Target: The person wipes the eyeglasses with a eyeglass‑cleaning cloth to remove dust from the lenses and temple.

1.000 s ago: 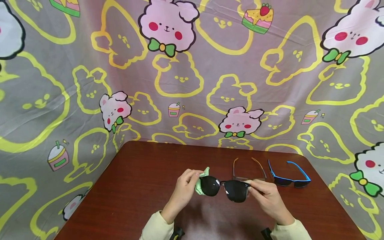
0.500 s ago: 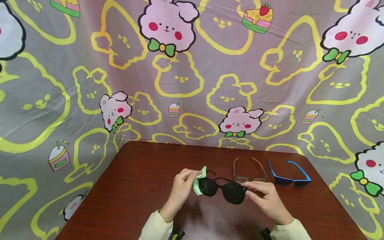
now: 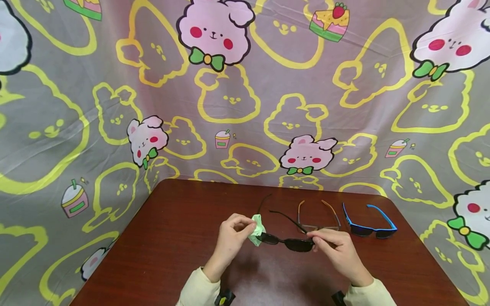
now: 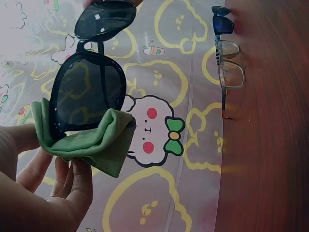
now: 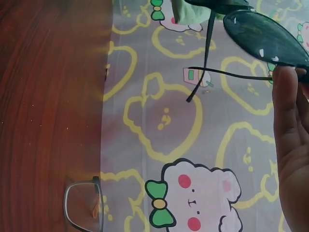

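Black sunglasses (image 3: 298, 245) are held up between both hands over the table, temples unfolded and pointing to the back. My left hand (image 3: 229, 238) pinches a light green cloth (image 3: 257, 231) that wraps the frame's left end. In the left wrist view, the folded cloth (image 4: 91, 145) covers the outer edge of one dark lens (image 4: 87, 92), with thumb and fingers on either side. My right hand (image 3: 338, 250) grips the other end at the hinge between thumb and fingers. The right wrist view shows its fingertip right at the edge of the second lens (image 5: 263, 36).
Behind the right hand, clear-lens glasses (image 3: 319, 228) with orange-brown temple tips lie on the dark red-brown table (image 3: 183, 221). Blue-framed sunglasses (image 3: 371, 230) lie farther right. A cartoon-printed cloth backdrop (image 3: 245, 127) rises behind the table and along its sides.
The sunglasses have tipped so the lenses, which faced the head camera, now show nearly edge-on, and both temples have come into view. The cloth stays at the left end.
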Tool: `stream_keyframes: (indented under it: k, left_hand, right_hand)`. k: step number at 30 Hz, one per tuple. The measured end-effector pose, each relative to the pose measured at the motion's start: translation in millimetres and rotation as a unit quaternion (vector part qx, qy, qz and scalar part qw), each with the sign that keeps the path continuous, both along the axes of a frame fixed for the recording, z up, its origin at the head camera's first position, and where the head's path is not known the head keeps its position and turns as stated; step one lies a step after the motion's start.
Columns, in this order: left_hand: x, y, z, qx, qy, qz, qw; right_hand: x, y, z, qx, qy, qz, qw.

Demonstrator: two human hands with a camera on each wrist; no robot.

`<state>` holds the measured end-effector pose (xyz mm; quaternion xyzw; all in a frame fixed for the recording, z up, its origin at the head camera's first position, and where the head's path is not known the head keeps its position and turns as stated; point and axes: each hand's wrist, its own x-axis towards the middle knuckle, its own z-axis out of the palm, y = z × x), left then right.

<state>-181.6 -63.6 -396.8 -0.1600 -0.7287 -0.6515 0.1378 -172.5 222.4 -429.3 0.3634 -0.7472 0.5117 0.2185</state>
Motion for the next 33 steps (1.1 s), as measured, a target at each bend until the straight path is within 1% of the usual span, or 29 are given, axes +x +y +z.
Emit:
stream_keyframes:
  k: [3, 6, 10, 13, 15, 18, 21, 22, 26, 29, 31, 33]
  left_hand:
    - [0.0, -1.1, -0.4, -0.006, -0.008, -0.004, 0.9999]
    - [-0.3, -0.9, -0.6, -0.015, -0.011, -0.003, 0.9998]
    - [-0.6, -0.3, -0.1, -0.009, -0.023, 0.001, 0.9997]
    - [-0.8, 0.2, 0.7, 0.009, -0.041, -0.001, 0.9991]
    - [-1.0, 0.4, 1.0, 0.021, -0.054, -0.005, 0.9983]
    - [-1.4, 0.4, 1.0, 0.028, -0.067, -0.010, 0.9973]
    - [-2.2, -0.9, -0.6, 0.027, -0.067, -0.018, 0.9972]
    - [-2.4, -1.4, -1.7, 0.028, -0.063, -0.023, 0.9973]
    - [-10.9, -3.6, -15.4, 0.023, -0.068, -0.038, 0.9967]
    - [-18.1, -4.7, -26.3, 0.008, -0.083, -0.037, 0.9958]
    - [-19.3, -4.6, -29.0, -0.011, -0.083, -0.033, 0.9959]
    - [-19.6, -4.1, -30.5, -0.032, -0.072, -0.028, 0.9965]
  right_hand:
    - [-0.1, -0.9, 0.3, 0.000, -0.013, -0.016, 1.000]
    - [1.2, -1.7, 0.3, 0.000, -0.033, -0.023, 0.999]
    - [3.1, -4.1, 1.1, 0.002, -0.065, -0.035, 0.997]
    - [4.6, -7.8, 3.4, 0.009, -0.067, -0.047, 0.997]
    - [5.8, -10.6, 5.6, 0.018, -0.058, -0.055, 0.997]
    - [6.2, -13.3, 6.8, 0.046, -0.048, -0.071, 0.995]
    - [4.0, -12.7, 4.1, 0.081, -0.046, -0.083, 0.992]
    - [3.0, -11.8, 2.4, 0.094, -0.046, -0.086, 0.991]
    - [0.2, -8.7, -2.4, 0.112, -0.044, -0.078, 0.990]
    - [-1.4, -7.9, -4.0, 0.101, -0.027, -0.067, 0.992]
    - [-2.3, -7.9, -4.6, 0.091, -0.014, -0.063, 0.994]
    - [-3.0, -8.4, -4.8, 0.079, -0.007, -0.057, 0.995]
